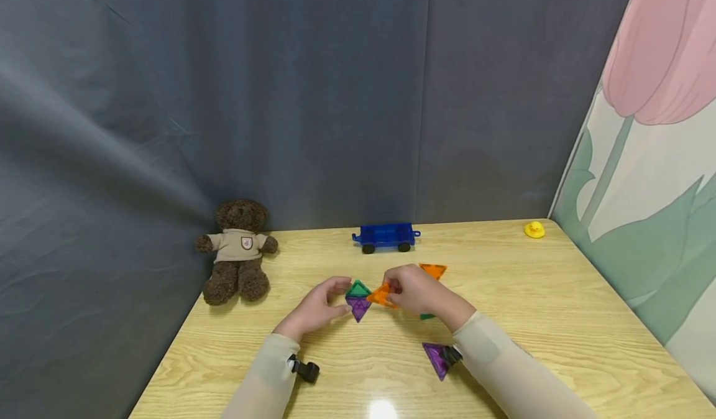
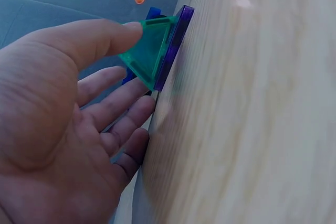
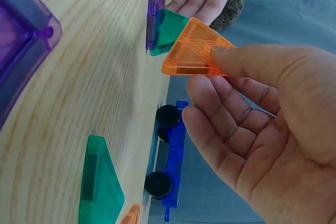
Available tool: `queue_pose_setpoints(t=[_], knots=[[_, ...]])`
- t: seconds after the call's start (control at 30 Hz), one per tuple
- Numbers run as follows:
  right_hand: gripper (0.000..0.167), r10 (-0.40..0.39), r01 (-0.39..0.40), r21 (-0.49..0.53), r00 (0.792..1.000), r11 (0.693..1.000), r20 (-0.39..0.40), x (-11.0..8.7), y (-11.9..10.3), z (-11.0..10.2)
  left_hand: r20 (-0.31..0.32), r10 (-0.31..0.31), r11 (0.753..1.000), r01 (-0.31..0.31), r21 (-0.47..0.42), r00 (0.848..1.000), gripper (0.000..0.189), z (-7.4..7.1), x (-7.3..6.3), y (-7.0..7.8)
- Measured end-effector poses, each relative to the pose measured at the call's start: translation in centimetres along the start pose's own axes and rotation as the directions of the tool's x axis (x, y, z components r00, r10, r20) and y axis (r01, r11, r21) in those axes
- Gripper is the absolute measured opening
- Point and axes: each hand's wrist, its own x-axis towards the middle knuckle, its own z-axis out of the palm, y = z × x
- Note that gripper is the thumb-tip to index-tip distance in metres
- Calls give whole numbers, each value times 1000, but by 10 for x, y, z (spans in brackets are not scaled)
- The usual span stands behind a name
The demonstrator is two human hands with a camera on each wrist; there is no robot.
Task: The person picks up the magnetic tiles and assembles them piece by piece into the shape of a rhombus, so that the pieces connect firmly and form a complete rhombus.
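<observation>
A translucent orange triangular magnetic tile (image 3: 191,51) is pinched between the thumb and fingers of my right hand (image 1: 414,287). Its edge overlaps a green triangular tile (image 2: 149,48) that stands up from a purple triangular tile (image 2: 176,48) flat on the table. Around the left side of those two tiles is my left hand (image 1: 319,308), thumb on the near side, fingers loosely bent on the far side. In the left wrist view its thumb tip overlaps the green tile's corner; whether it touches is unclear.
Another purple triangle (image 1: 436,358) lies below my right wrist. A second orange triangle (image 1: 433,270) and a green one (image 3: 101,182) lie beyond and under the right hand. At the back stand a blue wheeled wagon (image 1: 386,235), a brown teddy bear (image 1: 239,251) and a yellow duck (image 1: 534,229).
</observation>
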Motion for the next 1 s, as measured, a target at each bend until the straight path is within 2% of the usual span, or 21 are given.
queue_pose_setpoints(t=[0.13,0.3,0.7,1.0], knots=[[13,1,-1,-1,1000,1000,-2,1,-2,0,23,-10,1000,9,22,1000,57,0,1,-1],[11,-11,11,5,1000,1000,-3,1,-7,0,19,-25,998,24,53,1000,55,1,-3,-1],[12,-49,49,-5,999,999,12,8,-19,13,-43,-42,995,46,94,998,50,5,-9,-2],[16,-47,48,-58,999,997,11,16,-21,24,-59,-13,995,19,96,998,44,8,-10,-7]])
